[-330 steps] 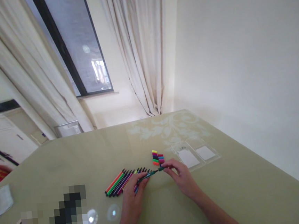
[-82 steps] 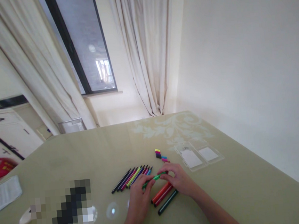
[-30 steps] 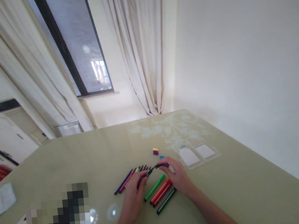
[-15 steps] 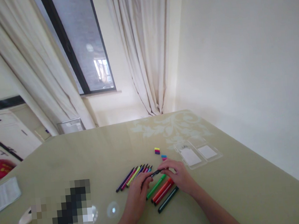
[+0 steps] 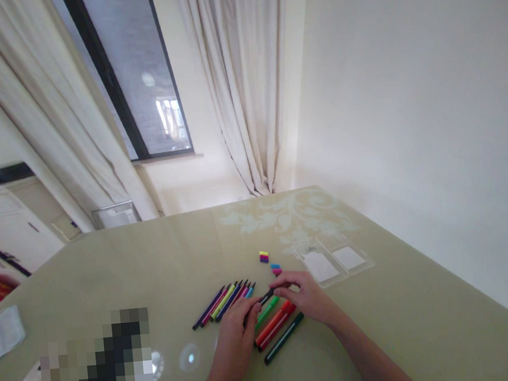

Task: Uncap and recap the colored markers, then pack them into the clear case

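Observation:
Between my two hands is a black marker pen [image 5: 267, 297], held just above the table. My left hand [image 5: 236, 328] is closed around its near end, while my right hand [image 5: 306, 297] pinches the far end with thumb and fingers. Beneath and beside my hands lie a green marker [image 5: 267, 312], two red-orange markers [image 5: 277, 326] side by side and a dark green marker [image 5: 283, 338]. Left of these, a row of several thinner coloured pens [image 5: 223, 303] rests slanted, partly covered by my left hand.
Small coloured pieces [image 5: 264, 256] sit beyond my hands. A clear plastic case [image 5: 344, 274], opened flat, lies to the right. At the left are a pixelated dark object [image 5: 105, 369], a white mouse-like object [image 5: 31, 379] and a pale folded cloth [image 5: 2, 334]. The wall borders the table's right side.
The view has shifted slightly, moving the table items a little left in the picture. Both hands still hold the black marker, and my left hand covers more of its near end.

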A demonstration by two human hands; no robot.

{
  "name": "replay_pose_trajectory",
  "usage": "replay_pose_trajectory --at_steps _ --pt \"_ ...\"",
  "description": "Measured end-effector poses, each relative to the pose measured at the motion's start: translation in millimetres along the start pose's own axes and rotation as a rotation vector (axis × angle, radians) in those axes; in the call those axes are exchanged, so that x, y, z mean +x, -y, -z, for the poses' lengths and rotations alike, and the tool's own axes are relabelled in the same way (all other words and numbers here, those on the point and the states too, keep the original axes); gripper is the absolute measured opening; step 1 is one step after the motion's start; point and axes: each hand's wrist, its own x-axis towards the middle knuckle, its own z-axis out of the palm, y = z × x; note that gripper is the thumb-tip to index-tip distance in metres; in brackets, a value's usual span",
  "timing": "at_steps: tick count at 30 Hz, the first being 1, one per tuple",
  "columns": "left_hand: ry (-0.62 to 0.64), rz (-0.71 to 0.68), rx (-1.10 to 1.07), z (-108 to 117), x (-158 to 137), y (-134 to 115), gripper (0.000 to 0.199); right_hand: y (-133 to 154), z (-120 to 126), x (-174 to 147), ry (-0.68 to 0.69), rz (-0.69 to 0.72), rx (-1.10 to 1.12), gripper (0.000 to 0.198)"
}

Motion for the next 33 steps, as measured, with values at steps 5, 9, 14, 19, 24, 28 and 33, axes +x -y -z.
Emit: replay_pose_trajectory --at_steps 5,9,14,19,24,28,33 --pt "-0.039 -0.019 0.225 -15 -7 10 0.028 -19 11 4 -0.249 -0.048 -0.197 0.029" --pt "0.026 -0.055 0.273 -17 -7 11 0.024 -28 10 10 -0.256 -0.004 -0.494 0.026" --pt "-0.181 0.056 0.405 14 4 25 0.031 -20 -6 44 -0.157 -0.043 -0.797 0.026" --pt "-0.194 0.212 0.577 47 10 42 0.030 -17 -19 91 -0.012 -0.147 -0.952 0.028" --pt "-0.089 0.270 0.630 50 11 37 0.029 -24 -22 112 0.024 -0.255 -0.994 0.023" --pt "-0.098 0.263 0.655 49 13 28 0.029 -22 -14 108 0.018 -0.286 -0.974 0.018" --pt "-0.048 0.254 0.662 46 9 30 0.026 -7 -8 71 -0.045 -0.192 -0.830 0.022"
